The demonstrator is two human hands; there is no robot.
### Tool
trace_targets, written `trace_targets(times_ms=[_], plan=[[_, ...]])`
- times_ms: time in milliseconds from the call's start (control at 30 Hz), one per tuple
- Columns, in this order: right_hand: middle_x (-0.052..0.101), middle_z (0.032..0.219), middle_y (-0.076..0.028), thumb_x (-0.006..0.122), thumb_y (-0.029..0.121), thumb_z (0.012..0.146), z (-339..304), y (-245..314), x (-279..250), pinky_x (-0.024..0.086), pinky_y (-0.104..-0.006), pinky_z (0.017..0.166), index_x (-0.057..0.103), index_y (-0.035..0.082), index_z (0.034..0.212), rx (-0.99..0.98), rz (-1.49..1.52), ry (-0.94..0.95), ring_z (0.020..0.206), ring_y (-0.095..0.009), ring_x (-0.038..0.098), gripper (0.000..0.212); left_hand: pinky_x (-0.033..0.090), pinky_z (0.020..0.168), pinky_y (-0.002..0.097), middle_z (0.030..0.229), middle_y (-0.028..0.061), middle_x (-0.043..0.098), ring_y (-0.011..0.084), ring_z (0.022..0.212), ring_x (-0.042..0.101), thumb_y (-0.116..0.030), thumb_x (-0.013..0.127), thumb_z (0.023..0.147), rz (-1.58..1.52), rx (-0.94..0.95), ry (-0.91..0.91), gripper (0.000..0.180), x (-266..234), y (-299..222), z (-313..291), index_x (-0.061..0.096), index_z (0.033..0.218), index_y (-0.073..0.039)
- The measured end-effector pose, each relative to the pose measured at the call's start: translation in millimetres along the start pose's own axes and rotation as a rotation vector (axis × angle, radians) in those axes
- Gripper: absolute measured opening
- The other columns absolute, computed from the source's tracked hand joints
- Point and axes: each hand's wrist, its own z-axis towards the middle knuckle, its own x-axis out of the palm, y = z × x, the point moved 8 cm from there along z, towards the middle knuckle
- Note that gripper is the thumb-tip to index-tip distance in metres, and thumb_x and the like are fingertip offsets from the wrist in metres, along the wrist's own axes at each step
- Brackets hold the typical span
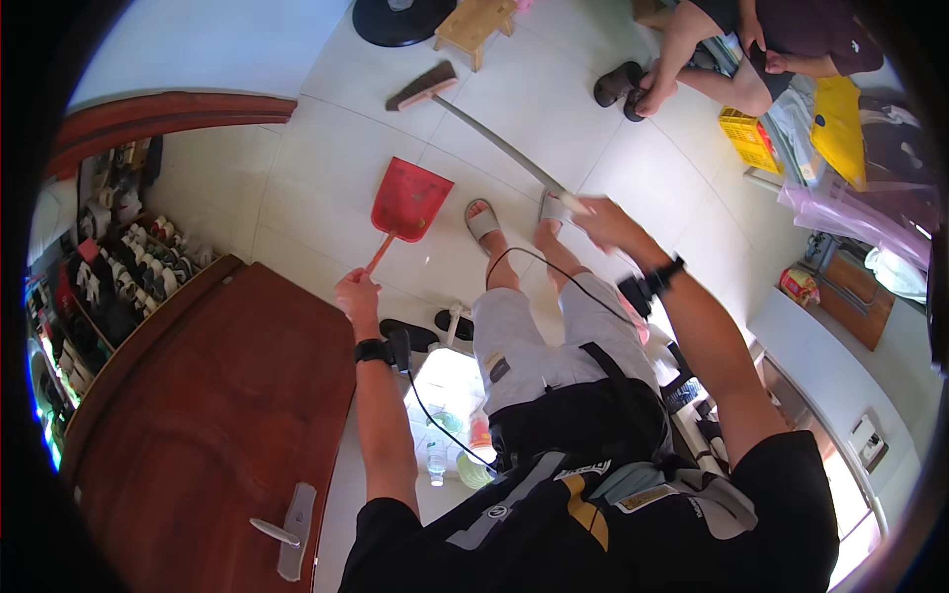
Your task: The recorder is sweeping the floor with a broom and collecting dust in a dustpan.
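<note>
My left hand (358,298) is closed round the end of the orange-red handle of a red dustpan (410,198). The pan lies out in front of me over the pale tiles, left of my feet. In my right hand (611,227) I grip the upper end of a broom's long grey handle (504,143). That handle slants away to the far left, where the brown-bristled broom head (423,87) rests on the floor, beyond the dustpan and apart from it. Both wrists wear black bands with small devices, and a cable runs from each.
On the left stand a brown wooden door (208,425) and shelves of shoes (148,272). A small wooden stool (474,28) is at the far side. Another person sits far right, feet by dark slippers (618,87), near a yellow crate (748,140). White furniture (830,346) flanks my right.
</note>
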Motion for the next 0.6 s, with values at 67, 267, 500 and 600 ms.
trace_targets(times_ms=[67,267,500,600], plan=[[0.052,0.057,0.000,0.059,0.023,0.093,-56.2,-44.0,-3.7,0.042,-0.0284,0.039,0.058,0.011,0.138,0.103,-0.012,-0.030,0.043,-0.010,0.051,0.046,0.056,0.052,0.0300,0.079,0.0142,0.072,0.0219,0.059,0.072,-0.006,0.062,0.091,-0.017,-0.028,0.008,0.018,-8.5,-4.2,-4.6,0.071,0.102,0.005],[0.054,0.063,0.001,0.061,0.022,0.093,-205.1,-75.3,-64.7,0.039,-0.0250,0.040,0.058,0.009,0.138,0.354,0.216,-0.165,0.047,-0.007,0.048,0.047,0.056,0.054,0.0306,0.081,0.0151,0.073,0.0222,0.060,0.072,-0.006,0.062,0.091,-0.044,0.059,0.063,0.022,6.6,-56.1,-7.5,0.071,0.108,0.006],[0.053,0.062,0.000,0.060,0.024,0.096,-175.5,-118.1,-74.3,0.039,-0.0261,0.040,0.063,0.003,0.127,0.305,0.530,-0.295,0.049,-0.008,0.051,0.038,0.058,0.074,0.0443,0.083,0.0217,0.073,0.0354,0.076,0.073,-0.009,0.063,0.085,0.442,0.457,0.062,0.024,52.9,-137.3,12.1,0.075,0.105,-0.002],[0.055,0.063,-0.001,0.060,0.024,0.095,-149.4,-129.8,-57.6,0.041,-0.0279,0.041,0.067,0.002,0.114,0.306,0.417,-0.253,0.050,-0.010,0.053,0.030,0.058,0.077,0.0459,0.084,0.0219,0.073,0.0383,0.081,0.072,-0.005,0.061,0.082,0.517,0.458,0.059,0.024,92.9,-161.5,-1.0,0.076,0.100,-0.003]])
